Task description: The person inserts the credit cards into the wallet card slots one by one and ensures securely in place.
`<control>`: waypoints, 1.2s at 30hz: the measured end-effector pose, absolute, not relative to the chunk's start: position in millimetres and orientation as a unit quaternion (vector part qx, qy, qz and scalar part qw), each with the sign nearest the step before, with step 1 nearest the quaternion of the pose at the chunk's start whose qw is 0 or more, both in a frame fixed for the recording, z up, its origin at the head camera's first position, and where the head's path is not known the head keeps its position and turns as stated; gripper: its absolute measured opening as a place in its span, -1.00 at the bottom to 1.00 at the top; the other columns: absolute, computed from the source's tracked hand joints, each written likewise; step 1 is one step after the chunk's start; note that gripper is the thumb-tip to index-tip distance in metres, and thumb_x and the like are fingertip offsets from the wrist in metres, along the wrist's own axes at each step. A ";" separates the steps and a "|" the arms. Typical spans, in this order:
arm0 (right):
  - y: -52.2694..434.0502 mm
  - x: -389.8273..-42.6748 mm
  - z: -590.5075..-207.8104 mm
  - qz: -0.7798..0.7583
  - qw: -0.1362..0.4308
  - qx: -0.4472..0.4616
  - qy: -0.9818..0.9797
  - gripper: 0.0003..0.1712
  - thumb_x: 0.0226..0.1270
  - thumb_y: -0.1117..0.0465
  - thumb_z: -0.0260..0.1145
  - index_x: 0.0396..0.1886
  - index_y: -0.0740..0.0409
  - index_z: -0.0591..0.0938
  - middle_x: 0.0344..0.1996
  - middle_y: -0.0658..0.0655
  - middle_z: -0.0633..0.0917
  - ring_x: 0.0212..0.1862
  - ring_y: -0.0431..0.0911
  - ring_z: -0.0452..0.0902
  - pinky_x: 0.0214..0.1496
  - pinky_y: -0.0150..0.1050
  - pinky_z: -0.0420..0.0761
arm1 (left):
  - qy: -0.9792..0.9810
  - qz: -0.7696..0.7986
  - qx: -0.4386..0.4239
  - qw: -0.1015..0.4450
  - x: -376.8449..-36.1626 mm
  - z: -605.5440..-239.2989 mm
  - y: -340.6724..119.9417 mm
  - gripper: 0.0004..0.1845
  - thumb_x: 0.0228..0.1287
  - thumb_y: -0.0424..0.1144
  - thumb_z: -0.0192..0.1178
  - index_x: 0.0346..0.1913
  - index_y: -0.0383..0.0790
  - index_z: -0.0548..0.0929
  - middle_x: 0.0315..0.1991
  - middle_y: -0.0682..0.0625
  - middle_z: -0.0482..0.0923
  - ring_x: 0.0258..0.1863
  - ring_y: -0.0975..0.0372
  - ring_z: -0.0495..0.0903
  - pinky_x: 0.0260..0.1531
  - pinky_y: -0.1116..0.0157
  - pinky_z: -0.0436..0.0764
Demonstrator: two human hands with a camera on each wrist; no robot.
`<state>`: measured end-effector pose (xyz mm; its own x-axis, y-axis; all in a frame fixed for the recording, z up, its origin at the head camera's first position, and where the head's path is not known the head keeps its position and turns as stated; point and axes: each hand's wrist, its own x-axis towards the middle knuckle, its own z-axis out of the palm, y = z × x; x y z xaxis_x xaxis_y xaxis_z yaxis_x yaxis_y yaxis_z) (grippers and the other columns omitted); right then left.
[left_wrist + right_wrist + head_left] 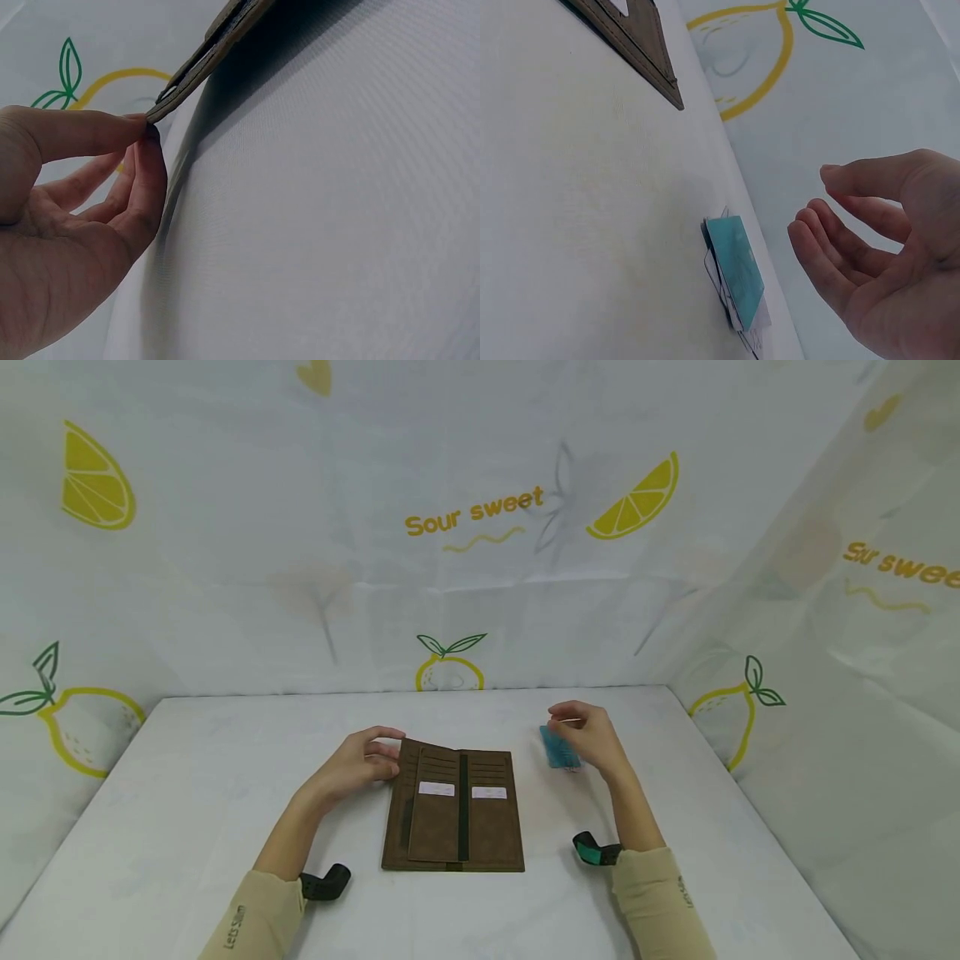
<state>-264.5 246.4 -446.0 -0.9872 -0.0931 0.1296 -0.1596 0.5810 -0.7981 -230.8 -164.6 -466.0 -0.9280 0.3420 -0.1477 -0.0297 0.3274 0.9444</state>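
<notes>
Lemon-print cloth walls in the white tabletop; I see the brown wallet lying open, my left hand pinching its corner, my right hand loose above the cards, none slotted yet

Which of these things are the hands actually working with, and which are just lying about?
In use:
- brown wallet, its corner pinched by the left hand
- stack of cards, teal on top, under the open right hand

Just there:
- white table
- lemon-print cloth
</notes>
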 end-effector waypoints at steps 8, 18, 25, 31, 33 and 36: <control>254.4 -266.7 -450.6 0.434 0.033 0.040 -0.900 -0.56 0.54 0.26 0.39 0.27 0.45 0.66 0.16 0.46 0.76 0.18 0.34 0.75 0.22 0.11 0.75 | 0.799 0.572 0.094 0.162 -230.6 -466.0 -164.9 -0.39 0.42 -0.40 0.32 0.50 -0.27 0.49 0.21 -0.30 0.65 -0.01 0.19 0.70 0.02 0.30 0.63; 253.8 -267.1 -459.4 0.354 -0.001 0.007 -0.935 -0.34 0.51 0.15 0.44 0.43 0.48 0.54 0.26 0.55 0.68 0.32 0.40 0.65 0.34 0.28 0.65 | 0.803 0.567 0.093 0.160 -230.3 -465.8 -164.8 -0.39 0.42 -0.41 0.31 0.50 -0.29 0.48 0.21 -0.31 0.64 -0.02 0.18 0.70 0.02 0.29 0.63; 253.4 -267.2 -462.0 0.320 -0.009 0.003 -0.947 -0.27 0.43 0.13 0.51 0.38 0.58 0.55 0.25 0.61 0.67 0.31 0.41 0.64 0.38 0.28 0.62 | 0.803 0.567 0.092 0.158 -231.5 -465.7 -163.8 -0.40 0.42 -0.43 0.31 0.49 -0.29 0.49 0.19 -0.31 0.65 -0.02 0.17 0.70 0.02 0.30 0.63; 253.2 -267.9 -464.1 0.318 -0.005 0.003 -0.948 -0.32 0.42 0.14 0.51 0.33 0.56 0.60 0.24 0.62 0.64 0.29 0.41 0.60 0.40 0.31 0.58 | 0.801 0.570 0.092 0.159 -231.8 -466.4 -164.2 -0.41 0.42 -0.43 0.32 0.48 -0.30 0.49 0.18 -0.31 0.65 -0.02 0.18 0.70 0.01 0.30 0.64; 252.7 -267.3 -464.4 0.319 -0.005 -0.003 -0.948 -0.33 0.41 0.13 0.51 0.31 0.55 0.60 0.22 0.61 0.63 0.27 0.40 0.59 0.38 0.31 0.58 | 0.800 0.570 0.092 0.159 -231.6 -466.6 -164.3 -0.41 0.42 -0.43 0.32 0.48 -0.29 0.50 0.18 -0.31 0.65 -0.02 0.18 0.70 0.01 0.30 0.64; 251.4 -266.2 -464.6 0.322 -0.005 -0.013 -0.947 -0.31 0.41 0.12 0.52 0.32 0.53 0.57 0.23 0.58 0.60 0.27 0.38 0.56 0.37 0.31 0.59 | 0.800 0.571 0.093 0.160 -231.2 -466.9 -164.6 -0.41 0.42 -0.42 0.32 0.48 -0.29 0.49 0.19 -0.30 0.65 -0.02 0.18 0.70 0.02 0.30 0.63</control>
